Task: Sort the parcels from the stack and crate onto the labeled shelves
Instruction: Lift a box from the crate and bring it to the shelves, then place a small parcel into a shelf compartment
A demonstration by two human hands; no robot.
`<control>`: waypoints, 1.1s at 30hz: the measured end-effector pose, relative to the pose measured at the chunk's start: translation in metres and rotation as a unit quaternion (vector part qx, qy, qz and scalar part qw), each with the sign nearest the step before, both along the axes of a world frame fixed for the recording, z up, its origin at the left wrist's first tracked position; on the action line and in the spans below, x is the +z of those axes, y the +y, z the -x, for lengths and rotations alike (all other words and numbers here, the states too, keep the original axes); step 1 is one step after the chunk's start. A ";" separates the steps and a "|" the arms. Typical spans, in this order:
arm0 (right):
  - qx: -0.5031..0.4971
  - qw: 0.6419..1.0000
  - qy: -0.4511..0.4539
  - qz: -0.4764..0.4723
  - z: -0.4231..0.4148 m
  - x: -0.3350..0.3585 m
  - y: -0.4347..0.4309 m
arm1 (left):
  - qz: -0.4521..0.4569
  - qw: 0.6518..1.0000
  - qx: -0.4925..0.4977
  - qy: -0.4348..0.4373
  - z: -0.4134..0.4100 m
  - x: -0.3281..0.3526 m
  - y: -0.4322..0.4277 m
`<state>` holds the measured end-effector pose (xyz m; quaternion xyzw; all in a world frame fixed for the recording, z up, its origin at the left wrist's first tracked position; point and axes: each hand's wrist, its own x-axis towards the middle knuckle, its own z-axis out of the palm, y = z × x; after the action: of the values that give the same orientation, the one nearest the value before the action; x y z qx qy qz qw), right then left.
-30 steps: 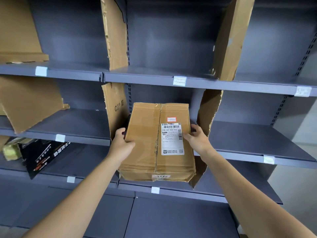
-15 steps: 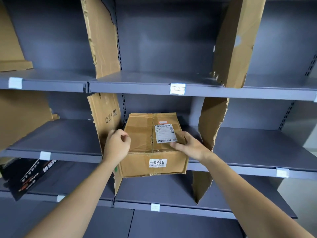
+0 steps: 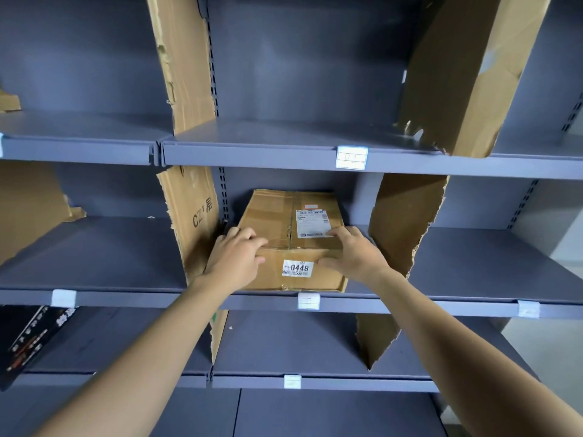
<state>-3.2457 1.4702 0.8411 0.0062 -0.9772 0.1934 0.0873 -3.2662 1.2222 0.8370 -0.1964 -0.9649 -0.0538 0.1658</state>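
The box (image 3: 291, 244) sat on the middle shelf (image 3: 473, 298) between two dividers, long axis running far; left hand (image 3: 235, 260) and right hand (image 3: 353, 255) lay flat on its near corners, equally close

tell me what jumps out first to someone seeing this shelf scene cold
The brown cardboard parcel sits on the middle shelf, its front sticker reading 0448. Both hands rest on its near top edge, the left hand at the left corner and the right hand at the right. Torn cardboard dividers stand on either side of the bay.
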 end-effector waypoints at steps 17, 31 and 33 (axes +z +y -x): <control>-0.077 0.988 0.123 0.062 -0.047 -0.018 -0.014 | -0.144 0.956 -0.218 0.136 -0.024 -0.016 0.046; -0.377 0.908 0.088 0.159 -0.281 -0.064 0.132 | -0.217 0.872 -0.424 -0.116 -0.173 -0.063 0.263; -0.410 0.893 0.086 0.165 -0.319 -0.072 0.159 | -0.203 0.862 -0.441 -0.143 -0.204 -0.066 0.300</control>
<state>-2.9262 1.6294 0.7693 -0.3932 -0.8358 0.2971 0.2421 -3.0623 1.5224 0.7710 -0.5533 -0.7585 -0.3437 0.0207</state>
